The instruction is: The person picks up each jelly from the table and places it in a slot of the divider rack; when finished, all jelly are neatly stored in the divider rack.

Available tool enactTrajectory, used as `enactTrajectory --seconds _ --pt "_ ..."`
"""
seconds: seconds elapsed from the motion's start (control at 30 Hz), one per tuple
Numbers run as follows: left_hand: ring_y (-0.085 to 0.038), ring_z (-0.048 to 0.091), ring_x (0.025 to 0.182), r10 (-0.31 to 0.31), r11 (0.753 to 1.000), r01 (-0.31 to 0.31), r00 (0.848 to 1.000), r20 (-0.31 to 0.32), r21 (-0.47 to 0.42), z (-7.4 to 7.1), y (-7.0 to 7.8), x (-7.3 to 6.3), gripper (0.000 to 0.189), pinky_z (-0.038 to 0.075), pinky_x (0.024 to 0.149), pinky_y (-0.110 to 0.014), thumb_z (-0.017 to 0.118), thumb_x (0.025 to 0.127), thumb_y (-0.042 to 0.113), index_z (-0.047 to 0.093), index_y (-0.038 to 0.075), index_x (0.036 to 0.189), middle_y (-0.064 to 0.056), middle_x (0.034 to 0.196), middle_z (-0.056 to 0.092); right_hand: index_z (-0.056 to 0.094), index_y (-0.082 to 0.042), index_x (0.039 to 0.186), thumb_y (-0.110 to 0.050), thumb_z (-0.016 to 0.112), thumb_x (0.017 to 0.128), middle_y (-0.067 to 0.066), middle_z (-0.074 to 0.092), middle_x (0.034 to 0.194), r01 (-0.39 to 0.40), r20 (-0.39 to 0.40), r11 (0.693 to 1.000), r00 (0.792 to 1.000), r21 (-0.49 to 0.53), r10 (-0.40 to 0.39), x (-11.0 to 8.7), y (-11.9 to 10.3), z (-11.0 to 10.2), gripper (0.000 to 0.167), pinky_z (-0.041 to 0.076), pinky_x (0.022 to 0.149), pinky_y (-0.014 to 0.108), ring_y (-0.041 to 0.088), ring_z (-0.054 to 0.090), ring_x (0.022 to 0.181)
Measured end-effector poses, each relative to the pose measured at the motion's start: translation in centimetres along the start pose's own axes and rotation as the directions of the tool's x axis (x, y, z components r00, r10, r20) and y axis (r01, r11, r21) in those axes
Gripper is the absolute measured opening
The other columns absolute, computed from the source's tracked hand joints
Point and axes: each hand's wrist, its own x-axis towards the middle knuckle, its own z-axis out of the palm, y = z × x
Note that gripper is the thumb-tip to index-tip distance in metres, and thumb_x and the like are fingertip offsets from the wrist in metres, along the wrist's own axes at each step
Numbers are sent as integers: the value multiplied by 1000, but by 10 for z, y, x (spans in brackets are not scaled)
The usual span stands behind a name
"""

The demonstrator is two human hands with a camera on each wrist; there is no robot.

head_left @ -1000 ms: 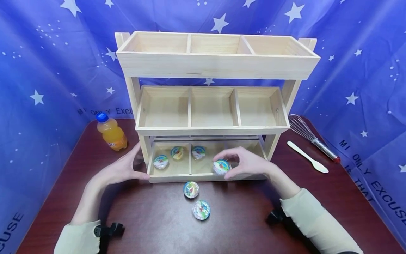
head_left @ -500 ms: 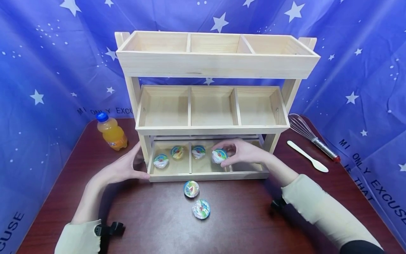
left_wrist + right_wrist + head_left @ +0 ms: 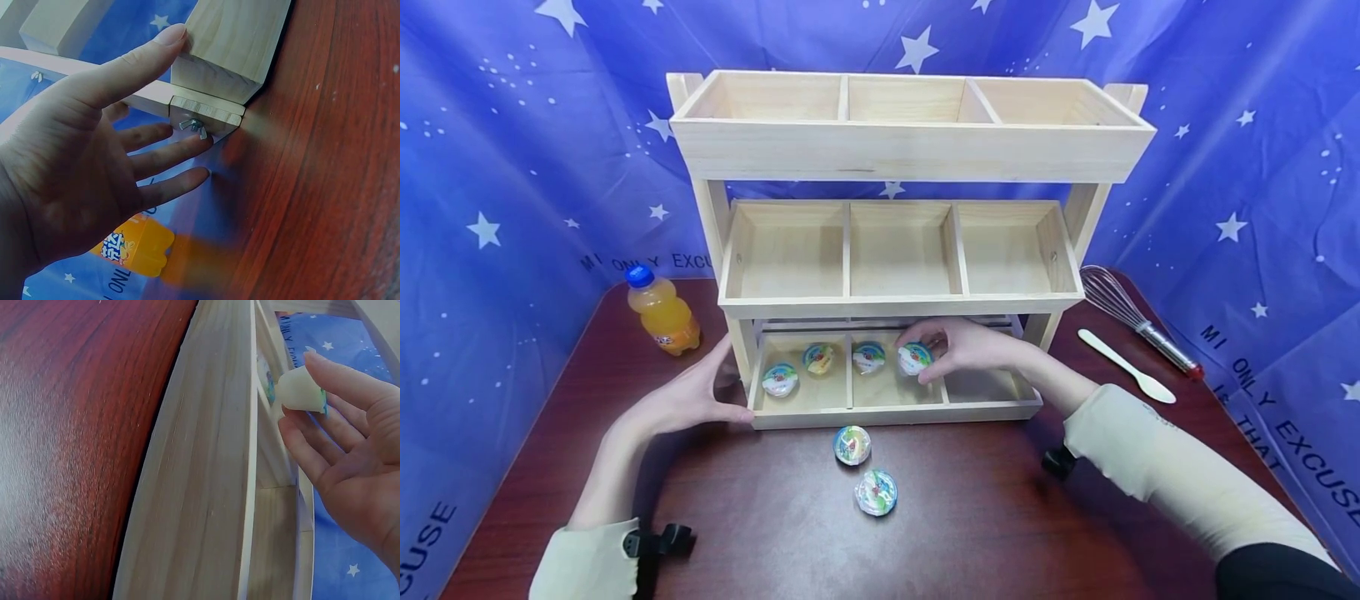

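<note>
In the head view my right hand pinches a small jelly cup by its sides, over the middle compartment of the bottom tier. The right wrist view shows its pale cup body between thumb and fingers. My left hand is spread at the lower left of the wooden shelf rack. Its thumb tip is right at the tray corner, the straight fingers beside a wing nut. One jelly cup lies left of the held one; two more, including a yellowish one, lie in the left compartment.
Two jelly cups, one nearer the rack and one farther front, stand on the dark red table. An orange drink bottle stands left; a whisk and a cream-coloured spoon lie right. Starry blue cloth surrounds the table.
My right hand has carried the jelly cup from the tray's front edge back and slightly left, deeper into the middle compartment. My left hand has stayed in place.
</note>
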Motion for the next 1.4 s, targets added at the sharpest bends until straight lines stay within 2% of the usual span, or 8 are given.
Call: enactTrajectory --seconds 0.43,0.6,0.93,1.13,1.4 --pt "-42 52 137 8 1000 -8 1000 6 -14 -1 0 -1 126 41 114 -66 90 80 26 -3 47 163 -13 171 19 66 -4 130 -8 86 77 11 68 113 -43 39 997 998 -71 46 14 -5 3 56 55 94 34 19 64 103" --pt "-42 53 136 6 1000 -6 1000 4 -6 -1 0 -1 126 41 114 -66 90 80 28 -3 46 163 -14 171 20 67 -7 128 -7 85 77 8 68 115 -74 47 992 996 -101 79 19 -6 4 54 52 95 31 20 62 106" --pt "-41 53 136 -2 1000 2 1000 5 -3 -1 0 0 126 41 114 -66 90 80 28 -4 48 162 -13 171 20 71 -13 122 -12 89 74 5 71 109 -4 88 968 996 -252 27 24 -7 8 51 51 88 29 19 61 98" --pt "-41 53 136 -3 1000 3 1000 7 -5 -1 0 0 126 41 114 -66 90 80 27 -4 48 162 -12 171 19 71 -12 118 -13 91 72 4 72 106 52 103 948 994 -315 -20 27 -3 12 50 54 89 32 18 65 98" --pt "-42 53 137 7 1000 -7 1000 10 -13 -1 1 -1 128 40 115 -65 92 78 29 -3 46 163 -14 170 23 71 -15 118 -14 91 72 1 71 107 43 113 921 994 -387 1 26 -5 16 50 52 85 28 17 62 98"
